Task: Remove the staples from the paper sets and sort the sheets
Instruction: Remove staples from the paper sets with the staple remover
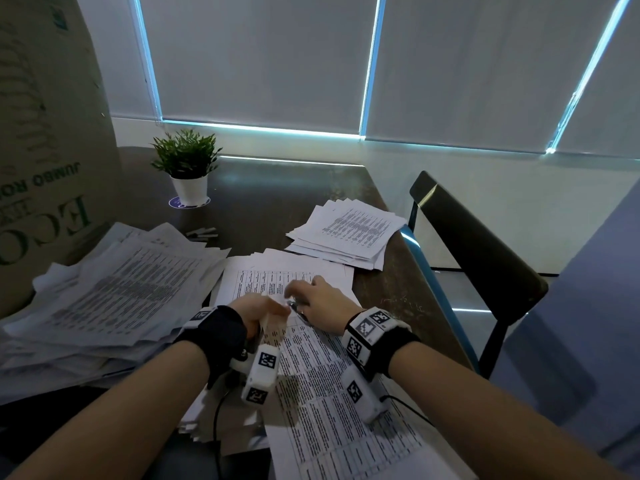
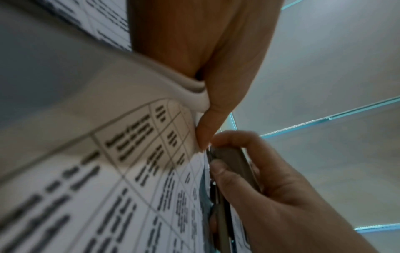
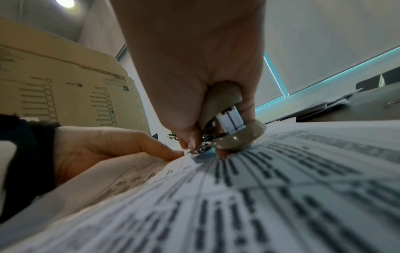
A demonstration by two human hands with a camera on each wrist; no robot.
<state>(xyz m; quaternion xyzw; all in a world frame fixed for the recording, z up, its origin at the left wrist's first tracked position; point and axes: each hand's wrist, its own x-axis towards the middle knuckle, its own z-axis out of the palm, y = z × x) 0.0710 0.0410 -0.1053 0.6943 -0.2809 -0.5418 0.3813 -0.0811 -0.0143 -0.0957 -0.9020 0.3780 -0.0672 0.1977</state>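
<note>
Staple removal at the corner of the paper set

The right hand (image 3: 194, 71) grips the stapler (image 3: 227, 123), its metal tip on the paper set (image 1: 311, 368) corner. The left hand (image 2: 216, 77) pinches the curled-back top sheet (image 2: 129, 106) just beside that tip. The set's long axis runs from the corner toward the person, so both hands are equally near.

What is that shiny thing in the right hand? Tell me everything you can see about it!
It looks like a staple remover, small, with smooth beige handles, a pale grey block between them and shiny metal tips. The right hand grips it, fingers curled around the handles. Its tips point down at the corner of the printed paper set, which lies on the table. The left hand pinches the same corner, right beside the tips. Whether a staple is caught is too blurry to tell.
</note>
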